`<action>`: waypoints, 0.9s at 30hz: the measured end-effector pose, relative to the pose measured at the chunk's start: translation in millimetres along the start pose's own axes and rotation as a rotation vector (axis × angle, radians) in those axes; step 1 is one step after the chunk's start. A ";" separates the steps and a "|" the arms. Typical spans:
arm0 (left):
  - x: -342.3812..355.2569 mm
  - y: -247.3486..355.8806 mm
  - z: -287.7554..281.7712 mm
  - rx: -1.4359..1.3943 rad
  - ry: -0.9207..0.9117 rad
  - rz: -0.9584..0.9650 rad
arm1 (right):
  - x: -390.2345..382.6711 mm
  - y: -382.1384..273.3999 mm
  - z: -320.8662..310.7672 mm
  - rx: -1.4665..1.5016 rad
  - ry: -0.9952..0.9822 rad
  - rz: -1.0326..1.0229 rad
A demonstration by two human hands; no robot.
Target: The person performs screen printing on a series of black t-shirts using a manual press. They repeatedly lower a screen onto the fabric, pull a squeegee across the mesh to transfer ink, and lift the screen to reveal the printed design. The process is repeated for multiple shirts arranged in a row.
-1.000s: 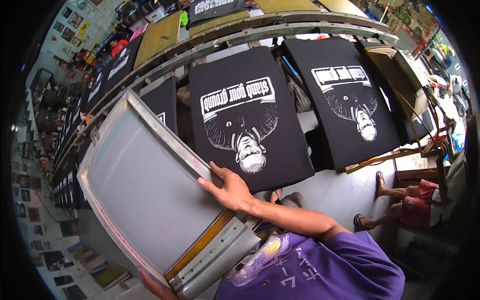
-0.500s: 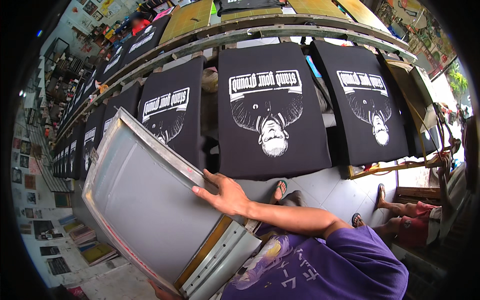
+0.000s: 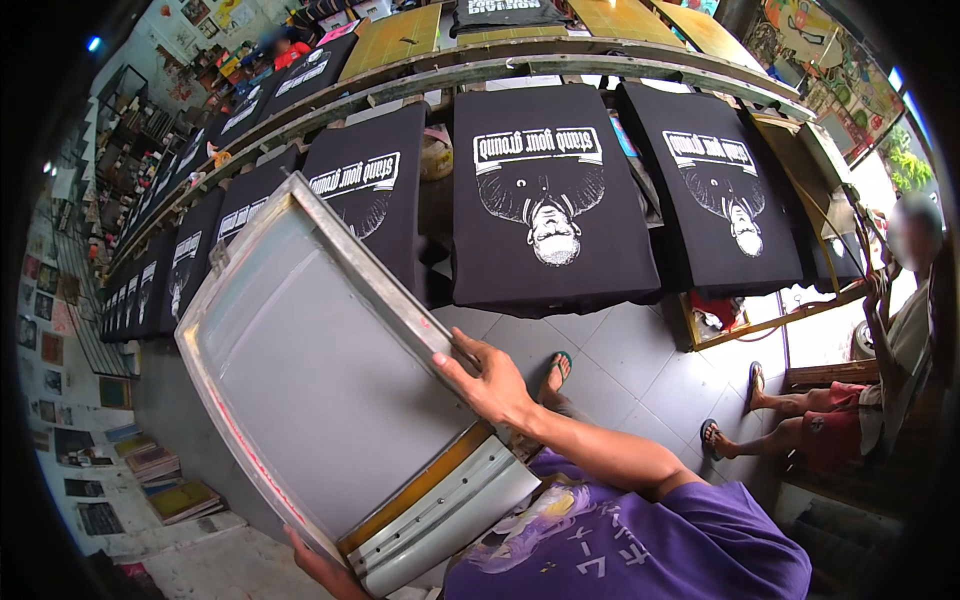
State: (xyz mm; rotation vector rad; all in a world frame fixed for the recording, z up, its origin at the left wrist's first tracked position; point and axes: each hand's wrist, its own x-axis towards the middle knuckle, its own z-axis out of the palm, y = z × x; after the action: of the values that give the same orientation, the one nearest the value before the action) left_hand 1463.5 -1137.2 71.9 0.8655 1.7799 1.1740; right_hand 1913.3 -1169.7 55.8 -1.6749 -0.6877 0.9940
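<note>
A screen printing frame [image 3: 375, 285] with grey mesh [image 3: 310, 370] is tilted in front of me. My right hand [image 3: 490, 380] grips its right side rail, with the thumb over the top. At the lower left edge, my left hand [image 3: 318, 565] holds the rail; its fingertips are partly hidden behind the frame. Across the frame's near end lies a grey metal bar [image 3: 450, 520] with a row of bolts, beside an amber strip [image 3: 425, 475]. Past the frame, black T-shirts [image 3: 550, 285] with white printed portraits and lettering lie on sloping boards in a row.
A wooden and metal rail [image 3: 540, 68] runs behind the shirts, with yellowish boards [image 3: 395, 45] beyond. Another person in red shorts [image 3: 835, 425] sits at the right. Flat frames or boards [image 3: 185, 500] are stacked at the lower left. Tiled floor [image 3: 640, 370] shows below the shirts.
The frame stands a little higher and further right in view, overlapping the third shirt more. My left hand shows more at the lower edge. The view has shifted slightly; both hands keep their hold.
</note>
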 end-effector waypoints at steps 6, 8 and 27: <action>17.3 -0.8 31.8 -0.017 -0.112 0.039 | -15.8 23.4 -17.8 0.048 0.189 -0.032; 18.2 -3.9 48.7 -0.087 -0.181 0.056 | -16.5 34.1 -34.0 0.056 0.265 -0.007; -24.1 4.0 384.4 0.275 -0.716 0.235 | -0.6 122.3 -269.2 0.061 1.005 -0.015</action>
State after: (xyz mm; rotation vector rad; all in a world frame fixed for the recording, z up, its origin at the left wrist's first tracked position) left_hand 1818.8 -1011.5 -7.8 1.4705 1.2717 0.6259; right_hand 2143.7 -1336.7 -24.3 -1.8283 0.0078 0.0723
